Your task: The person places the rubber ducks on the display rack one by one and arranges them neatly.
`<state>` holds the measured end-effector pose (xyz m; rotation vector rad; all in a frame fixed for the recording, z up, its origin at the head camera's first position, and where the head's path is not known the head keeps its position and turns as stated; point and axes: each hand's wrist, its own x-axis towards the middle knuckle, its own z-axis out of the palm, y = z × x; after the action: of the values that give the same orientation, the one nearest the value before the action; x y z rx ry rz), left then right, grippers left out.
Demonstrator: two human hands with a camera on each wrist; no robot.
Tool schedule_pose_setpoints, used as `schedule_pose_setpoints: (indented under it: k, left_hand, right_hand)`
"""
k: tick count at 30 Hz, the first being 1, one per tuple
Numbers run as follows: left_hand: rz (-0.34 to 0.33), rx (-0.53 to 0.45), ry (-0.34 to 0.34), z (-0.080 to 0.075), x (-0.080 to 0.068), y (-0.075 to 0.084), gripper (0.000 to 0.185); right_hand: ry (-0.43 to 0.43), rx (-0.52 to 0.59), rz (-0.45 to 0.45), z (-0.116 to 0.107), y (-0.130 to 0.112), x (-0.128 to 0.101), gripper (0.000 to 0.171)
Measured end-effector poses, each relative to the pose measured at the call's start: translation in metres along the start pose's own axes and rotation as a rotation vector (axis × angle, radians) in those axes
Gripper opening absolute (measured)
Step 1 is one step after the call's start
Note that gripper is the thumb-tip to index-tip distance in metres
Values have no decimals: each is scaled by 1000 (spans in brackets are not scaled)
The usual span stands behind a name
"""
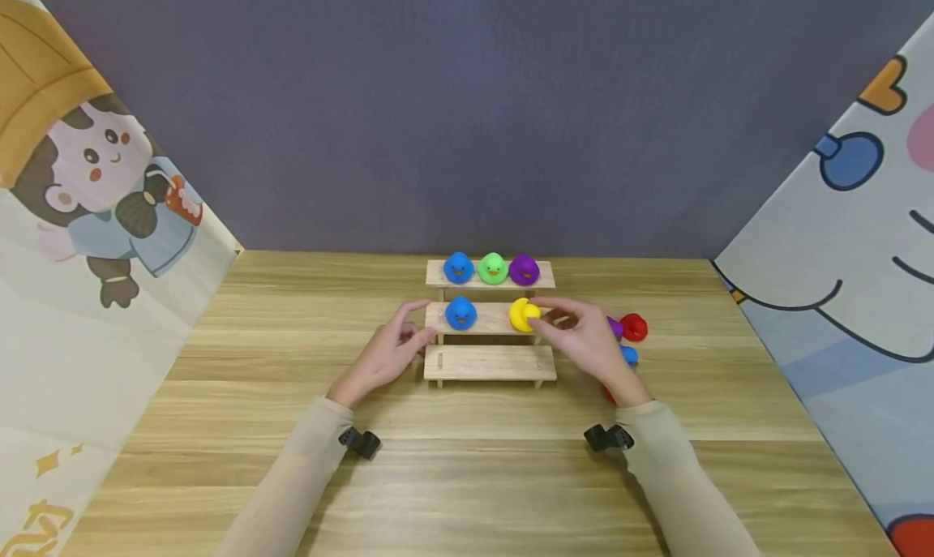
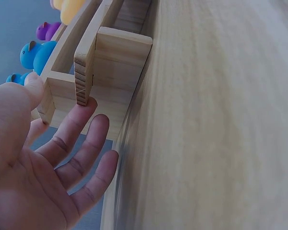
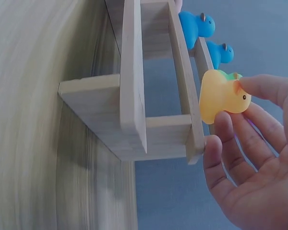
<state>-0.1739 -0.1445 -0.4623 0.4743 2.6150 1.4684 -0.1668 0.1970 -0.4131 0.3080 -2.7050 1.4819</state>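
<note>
On the middle tier (image 1: 490,320) of a little three-step wooden stand (image 1: 489,364), over at its right end, sits the yellow duck (image 1: 520,315), and the right hand (image 1: 591,346) has it: that grip is clamped on the duck, thumb on one side and fingertips on the other. Can't really tell if the duck's weight is on the plank or if the hand is carrying it. The left hand (image 1: 383,354) is at the other end of the stand, grip apart, fingers loosely spread around the plank ends; from the left wrist view one fingertip looks to be touching wood. A blue duck (image 1: 460,314) shares the middle step, near the left end, with a gap between it and the yellow one. Up top there's a row of three, left to right: another blue duck (image 1: 458,268), a green duck (image 1: 493,269) and a purple duck (image 1: 524,270), beaks toward the person. Right of the stand, partly behind the right hand, a few more toys lie on the wood-grain bench (image 1: 474,492): a red one (image 1: 634,327), plus bits of purple, blue and red. Behind it all is a dark blue-grey wall (image 1: 467,111), with cartoon panels on both sides.
</note>
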Motion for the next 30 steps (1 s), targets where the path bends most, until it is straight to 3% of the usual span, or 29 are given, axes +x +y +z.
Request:
schedule_pose_setpoints:
  k: [22, 30]
  left_hand:
    - [-16, -2, -2, 0, -1, 2, 61]
    - [-20, -18, -6, 0, -1, 1, 61]
  right_hand:
    - [-29, 38, -14, 23, -18, 12, 33]
    - [-19, 35, -82, 33, -21, 16, 32]
